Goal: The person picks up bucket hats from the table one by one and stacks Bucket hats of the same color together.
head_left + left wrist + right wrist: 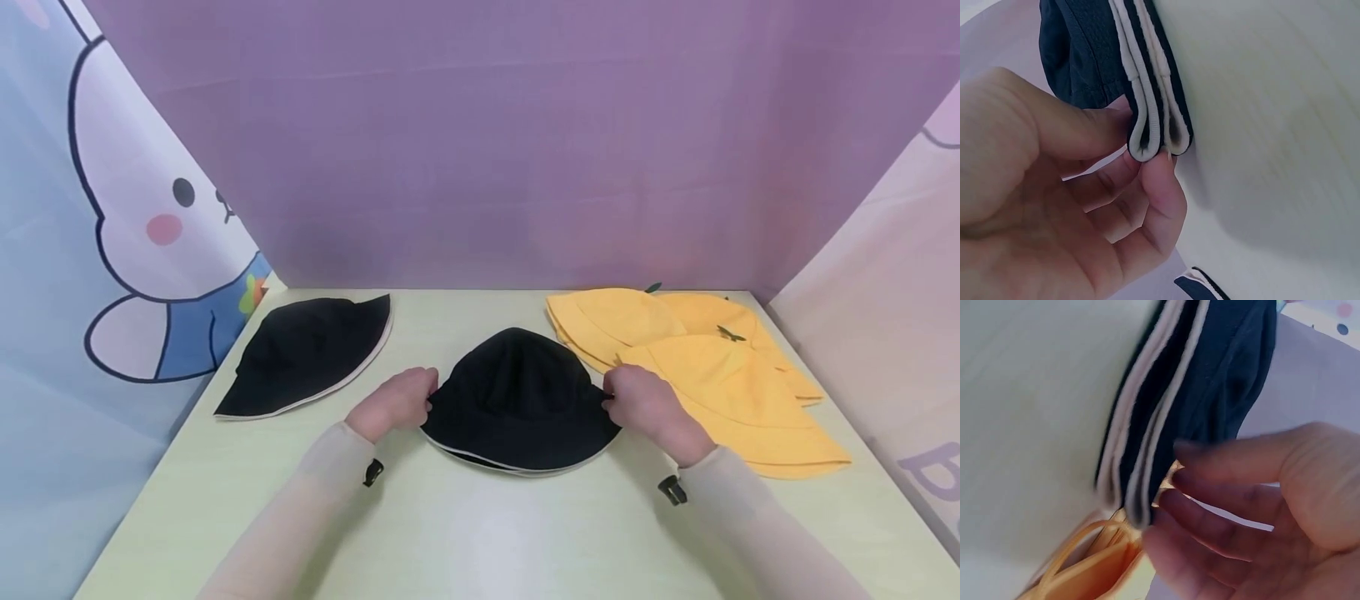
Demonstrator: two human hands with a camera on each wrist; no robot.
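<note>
Two black bucket hats [517, 400] with white-edged brims lie flattened, one on the other, in the middle of the table; both folded brims [1144, 119] show in the left wrist view. My left hand [397, 404] pinches the brim's left end between thumb and fingertips. At the right end, my right hand [654, 408] holds the brim with its fingers curled in. In the right wrist view its thumb lies along the dark cloth [1216, 381]. Several yellow bucket hats [720, 392] with small green leaves overlap just beyond my right hand.
Another black hat [307, 354] lies flat at the back left of the pale table [487, 542]. A purple cloth wall [525, 167] stands behind the table. Printed cloth panels, one with a cartoon rabbit [165, 200], flank it.
</note>
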